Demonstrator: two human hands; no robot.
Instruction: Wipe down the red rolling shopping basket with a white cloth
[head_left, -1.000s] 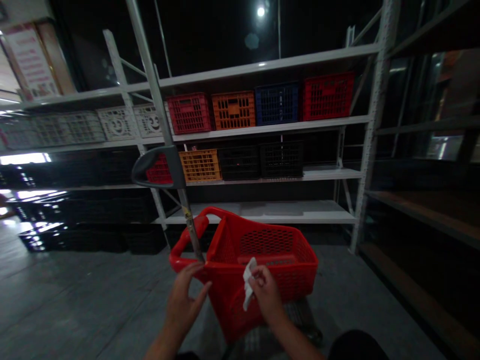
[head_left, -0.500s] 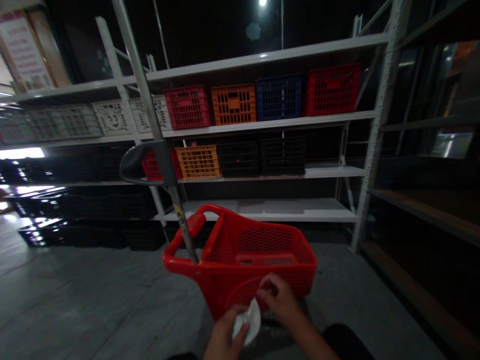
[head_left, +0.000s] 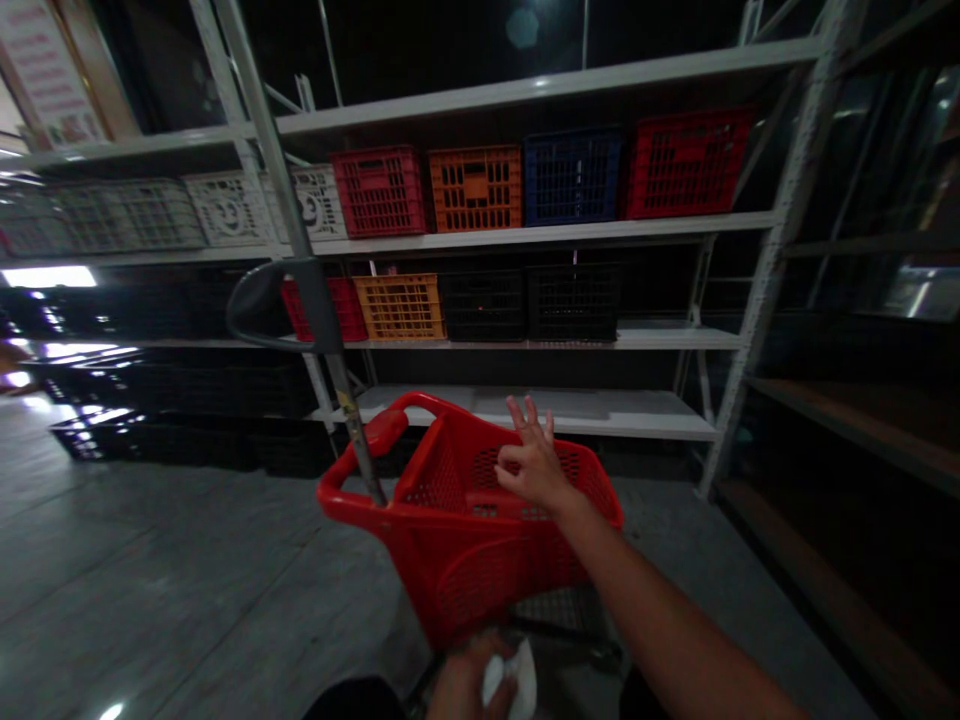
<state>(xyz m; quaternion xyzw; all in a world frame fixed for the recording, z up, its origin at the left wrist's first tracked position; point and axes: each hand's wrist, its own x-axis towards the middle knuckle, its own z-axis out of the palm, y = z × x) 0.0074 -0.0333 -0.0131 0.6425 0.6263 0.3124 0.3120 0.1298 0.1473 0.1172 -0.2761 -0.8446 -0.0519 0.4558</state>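
Observation:
My left hand [head_left: 466, 682], low at the bottom of the view, is closed on a crumpled white sheet [head_left: 526, 680], thin like tissue or cloth; I cannot tell which. Past it stands a red plastic shopping cart [head_left: 480, 560] with perforated sides and a red handle. My right hand [head_left: 534, 462] is stretched out over the cart's basket. Three of its fingers are spread upward, while thumb and index finger curve toward each other, and I see nothing between them.
A metal pole [head_left: 264, 130] with a dark grey handle-like loop [head_left: 322, 305] rises beside the cart's handle. Behind is a white rack [head_left: 480, 238] holding coloured crates, such as an orange crate [head_left: 476, 190]. Black crates [head_left: 180, 400] are stacked left; darker shelving [head_left: 862, 410] stands right.
My right hand has left the white sheet and moved up and forward over the cart, its fingers spreading. The left hand has dropped lower with the sheet.

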